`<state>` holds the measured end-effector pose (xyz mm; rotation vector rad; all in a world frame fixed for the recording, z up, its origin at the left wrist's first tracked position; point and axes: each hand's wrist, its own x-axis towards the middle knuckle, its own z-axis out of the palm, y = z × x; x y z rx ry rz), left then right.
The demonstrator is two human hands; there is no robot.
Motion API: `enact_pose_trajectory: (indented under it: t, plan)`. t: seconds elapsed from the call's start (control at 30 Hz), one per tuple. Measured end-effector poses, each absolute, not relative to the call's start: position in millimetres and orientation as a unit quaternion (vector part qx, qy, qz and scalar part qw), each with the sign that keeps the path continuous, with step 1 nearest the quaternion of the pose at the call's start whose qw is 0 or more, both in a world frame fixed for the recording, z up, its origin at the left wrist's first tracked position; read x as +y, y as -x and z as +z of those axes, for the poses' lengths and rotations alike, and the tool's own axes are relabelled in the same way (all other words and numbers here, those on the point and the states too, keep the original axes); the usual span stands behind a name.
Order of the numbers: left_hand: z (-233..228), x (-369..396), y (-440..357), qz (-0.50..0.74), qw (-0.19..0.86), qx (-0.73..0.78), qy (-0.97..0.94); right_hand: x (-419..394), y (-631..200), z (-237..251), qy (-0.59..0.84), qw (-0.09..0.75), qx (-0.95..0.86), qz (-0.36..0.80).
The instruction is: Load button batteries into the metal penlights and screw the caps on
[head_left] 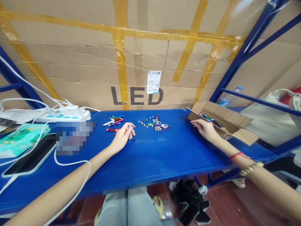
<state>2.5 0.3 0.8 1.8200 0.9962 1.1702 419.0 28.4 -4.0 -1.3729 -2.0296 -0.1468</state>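
My left hand (pixel 123 136) rests on the blue table (pixel 152 157) with its fingers curled round a small silver piece, beside a red pen-shaped light (pixel 112 129). Just beyond it lie several small coloured pen lights (pixel 114 121). To the right of them sit small round button cells (pixel 141 122) and a heap of coloured keyring clips (pixel 158 123). My right hand (pixel 204 128) lies flat and open on the table, touching the front of an open cardboard box (pixel 223 121) that holds more pen lights.
A taped cardboard sheet marked LED (pixel 137 95) forms the back wall. At left are a white power strip (pixel 63 115) with cables, a green tissue pack (pixel 22 138) and a phone (pixel 30 158). Blue shelf posts (pixel 244 44) stand right. A black bag (pixel 190 201) lies underneath.
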Motion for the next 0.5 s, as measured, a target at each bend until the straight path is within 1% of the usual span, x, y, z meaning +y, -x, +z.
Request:
enact_pose_trajectory:
  t: [0.1,0.3,0.4,0.5]
  plan:
    - [0,0,-2,0.462,0.367,0.390,-0.707,44,-421,-3,0.560,0.345,-0.752,-0.039]
    - [0,1,-2,0.456,0.370,0.392,-0.709,73,-438,6,0.594,0.325,-0.736,-0.020]
    - [0,1,-2,0.457,0.369,0.392,-0.708,69,-438,11,0.601,0.319,-0.733,-0.004]
    - [0,1,-2,0.453,0.368,0.390,-0.712,44,-433,9,0.609,0.307,-0.731,0.009]
